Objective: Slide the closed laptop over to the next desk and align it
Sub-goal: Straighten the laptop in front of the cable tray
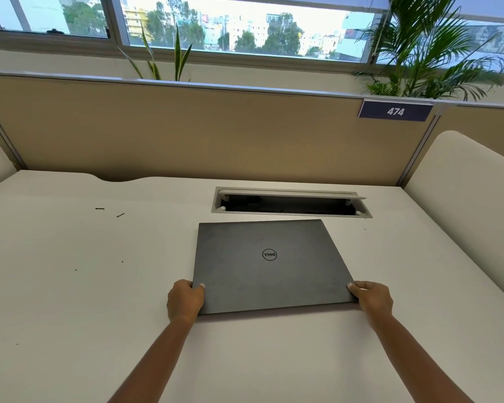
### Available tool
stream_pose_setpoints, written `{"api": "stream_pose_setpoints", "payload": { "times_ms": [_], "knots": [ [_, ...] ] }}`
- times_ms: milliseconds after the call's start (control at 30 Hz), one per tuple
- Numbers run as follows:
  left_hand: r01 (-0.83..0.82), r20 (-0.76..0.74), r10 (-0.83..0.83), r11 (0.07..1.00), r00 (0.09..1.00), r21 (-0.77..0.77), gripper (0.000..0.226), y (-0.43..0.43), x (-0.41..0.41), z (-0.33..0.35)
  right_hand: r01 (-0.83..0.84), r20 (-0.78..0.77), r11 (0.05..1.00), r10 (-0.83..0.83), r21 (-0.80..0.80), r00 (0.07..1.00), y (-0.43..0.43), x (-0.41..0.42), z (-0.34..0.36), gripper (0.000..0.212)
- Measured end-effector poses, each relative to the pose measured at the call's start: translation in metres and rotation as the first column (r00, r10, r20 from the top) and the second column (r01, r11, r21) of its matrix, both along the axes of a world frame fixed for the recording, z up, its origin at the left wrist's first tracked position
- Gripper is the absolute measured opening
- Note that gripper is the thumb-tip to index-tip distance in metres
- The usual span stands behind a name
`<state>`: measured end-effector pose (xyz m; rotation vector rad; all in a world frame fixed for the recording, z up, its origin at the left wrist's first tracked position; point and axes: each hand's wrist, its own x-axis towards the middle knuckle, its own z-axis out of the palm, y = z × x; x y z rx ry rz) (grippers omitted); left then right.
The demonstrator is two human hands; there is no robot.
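A closed dark grey laptop (269,264) with a round logo on its lid lies flat on the white desk (70,271), slightly right of centre and turned a little clockwise. My left hand (185,301) grips its near left corner, thumb on the lid. My right hand (371,298) holds the near right corner the same way. Both forearms reach in from the bottom edge.
An open cable hatch (291,202) is set into the desk just beyond the laptop. A tan partition (186,132) with a sign "474" (395,112) backs the desk. A cream side divider (472,205) stands at the right. Small dark specks (100,208) lie at the left.
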<state>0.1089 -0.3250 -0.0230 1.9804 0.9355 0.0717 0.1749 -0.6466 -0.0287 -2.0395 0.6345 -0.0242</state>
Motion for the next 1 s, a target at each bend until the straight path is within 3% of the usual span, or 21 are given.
{"api": "stream_pose_setpoints", "payload": {
  "times_ms": [233, 533, 633, 733, 800, 1000],
  "knots": [
    [-0.024, 0.004, 0.024, 1.000, 1.000, 0.008, 0.022, 0.007, 0.001, 0.001, 0.028, 0.022, 0.998, -0.029, 0.047, 0.999, 0.005, -0.016, -0.006, 0.016],
    [0.053, -0.016, -0.052, 0.997, 0.999, 0.049, 0.027, 0.010, -0.007, 0.002, -0.054, -0.047, 0.997, 0.052, -0.046, 0.998, -0.004, -0.004, -0.001, 0.036],
    [0.068, -0.025, -0.069, 0.997, 0.997, -0.035, 0.028, 0.012, -0.014, 0.001, -0.075, -0.087, 0.997, 0.076, 0.007, 0.993, -0.002, 0.001, 0.007, 0.026],
    [0.059, -0.013, -0.061, 0.993, 0.998, -0.101, 0.024, 0.015, -0.017, 0.004, -0.122, -0.116, 0.993, 0.121, -0.002, 0.986, 0.002, 0.001, 0.004, 0.029],
    [0.037, 0.003, -0.037, 0.993, 0.999, -0.111, 0.017, 0.016, -0.017, 0.003, -0.153, -0.104, 0.988, 0.149, -0.027, 0.983, 0.005, -0.002, 0.004, 0.017],
    [-0.023, 0.057, 0.030, 0.991, 0.998, -0.130, 0.025, 0.015, -0.014, -0.007, -0.107, -0.044, 0.994, 0.107, -0.011, 0.993, 0.009, -0.007, 0.005, 0.026]
  ]
}}
